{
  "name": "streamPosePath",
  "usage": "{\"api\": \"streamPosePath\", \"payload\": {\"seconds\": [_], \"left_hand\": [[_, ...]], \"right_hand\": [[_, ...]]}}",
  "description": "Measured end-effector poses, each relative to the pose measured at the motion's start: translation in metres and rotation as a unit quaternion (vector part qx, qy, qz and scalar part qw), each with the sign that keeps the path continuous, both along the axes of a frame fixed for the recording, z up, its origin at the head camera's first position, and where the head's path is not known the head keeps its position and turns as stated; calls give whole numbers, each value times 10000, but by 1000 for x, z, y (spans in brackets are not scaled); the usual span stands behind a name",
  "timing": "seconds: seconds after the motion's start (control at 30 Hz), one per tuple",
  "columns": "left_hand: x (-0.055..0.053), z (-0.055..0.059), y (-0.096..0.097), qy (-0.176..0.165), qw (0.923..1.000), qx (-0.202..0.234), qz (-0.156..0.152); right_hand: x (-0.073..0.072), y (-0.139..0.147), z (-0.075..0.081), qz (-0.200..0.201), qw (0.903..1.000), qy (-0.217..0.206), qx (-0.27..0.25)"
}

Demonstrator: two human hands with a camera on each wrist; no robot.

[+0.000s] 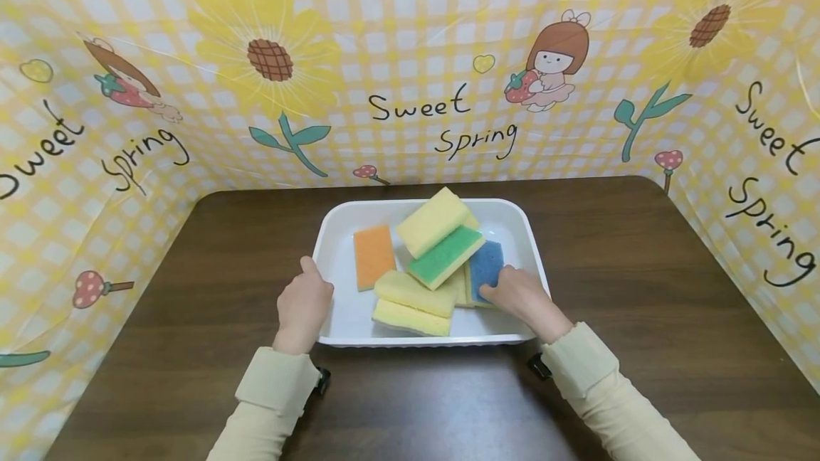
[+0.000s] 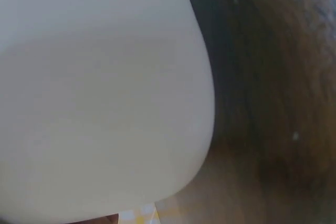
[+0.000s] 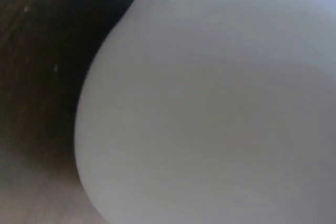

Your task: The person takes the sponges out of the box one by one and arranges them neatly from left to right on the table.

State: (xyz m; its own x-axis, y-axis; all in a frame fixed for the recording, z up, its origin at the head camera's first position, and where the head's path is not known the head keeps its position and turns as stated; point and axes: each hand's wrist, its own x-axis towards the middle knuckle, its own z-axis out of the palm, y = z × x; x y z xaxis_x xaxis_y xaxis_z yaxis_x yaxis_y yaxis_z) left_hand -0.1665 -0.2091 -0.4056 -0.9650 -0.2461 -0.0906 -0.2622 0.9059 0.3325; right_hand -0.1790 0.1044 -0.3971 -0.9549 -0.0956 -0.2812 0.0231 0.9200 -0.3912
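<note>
A white tray (image 1: 342,336) holds several sponges. At its left side my left hand (image 1: 303,304) grips the rim, thumb on the inner side and fingers outside. My right hand (image 1: 524,296) reaches over the front right corner and pinches the blue sponge (image 1: 485,265) near its lower right edge; the fingertips are partly hidden. Left of that sponge, a green-topped sponge (image 1: 445,255) leans against a yellow sponge (image 1: 432,220) in a pile. Toward the front lie stacked yellow sponges (image 1: 416,297). An orange sponge (image 1: 374,256) lies apart on the left. Both wrist views show mostly the tray's blurred outer wall (image 2: 115,119).
The tray stands on a dark brown wooden table (image 1: 243,255). A yellow checked cloth (image 1: 397,41) with flowers and lettering encloses the back and both sides. Below each sleeve cuff a small black strap (image 1: 322,380) shows.
</note>
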Motion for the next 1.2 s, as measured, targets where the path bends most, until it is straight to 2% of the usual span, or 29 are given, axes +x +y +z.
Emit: {"api": "streamPosePath", "payload": {"seconds": [0.2, 0.37, 0.57, 0.7, 0.83, 1.0, 1.2], "left_hand": [[-1, 0, 1, -86, 10000, 2, 12], [0, 1, 1, -61, 10000, -38, 14], [0, -1, 1, 36, 9999, -138, -35], [0, -1, 1, -49, 9998, -183, -10], [-1, -1, 1, -147, 9997, -169, 5], [1, -2, 0, -88, 9998, -155, 12], [0, -2, 0, -107, 9999, -130, 40]], "right_hand": [[2, 0, 0, -36, 10000, -71, 35], [2, -1, -2, -38, 9998, 189, 35], [5, -3, -4, -295, 9980, 563, -2], [8, -5, -5, -407, 9970, 655, -109], [12, -5, -7, -530, 9962, 603, -352], [12, -2, -9, -610, 9919, 647, -910], [10, 6, -4, -353, 9841, 596, -1637]]}}
